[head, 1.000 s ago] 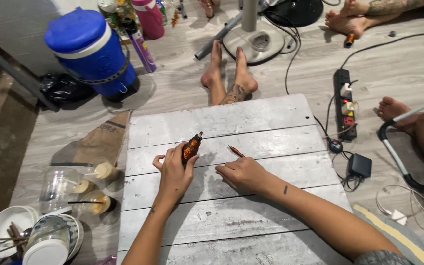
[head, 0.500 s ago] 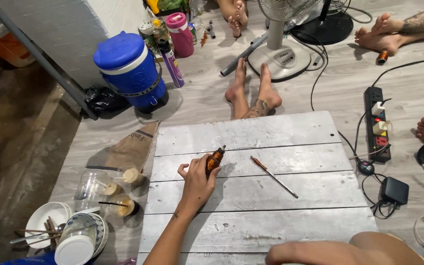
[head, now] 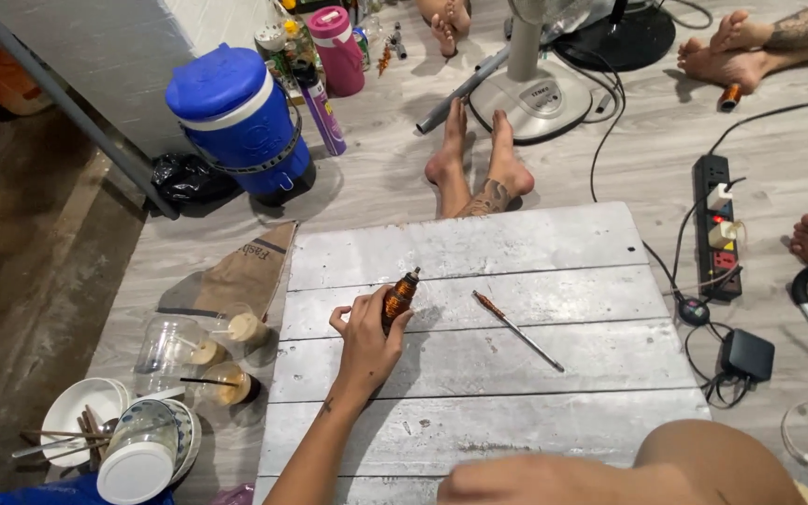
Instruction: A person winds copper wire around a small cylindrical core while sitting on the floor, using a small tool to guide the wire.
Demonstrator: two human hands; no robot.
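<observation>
My left hand (head: 367,341) rests on a white plank board (head: 479,245) and grips a small brown, coil-wound cylinder (head: 399,297), held upright with a slight tilt and its dark tip pointing away from me. To its right, a thin metal rod with a brown handle (head: 516,329) lies loose on the board. Only part of my right arm and hand (head: 516,482) shows at the bottom edge. Its fingers are out of sight.
My bare feet (head: 474,173) lie past the board's far edge. Left of the board are a brown paper bag (head: 245,276), plastic cups (head: 208,346), bowls (head: 95,430) and a blue jug (head: 236,117). A fan base (head: 526,93), power strip (head: 717,224), adapter (head: 748,353) and other people's feet (head: 741,47) lie beyond and to the right.
My right hand has left the board beside the rod and pulled back to the bottom edge. The rod now lies alone. The left hand keeps hold of the cylinder.
</observation>
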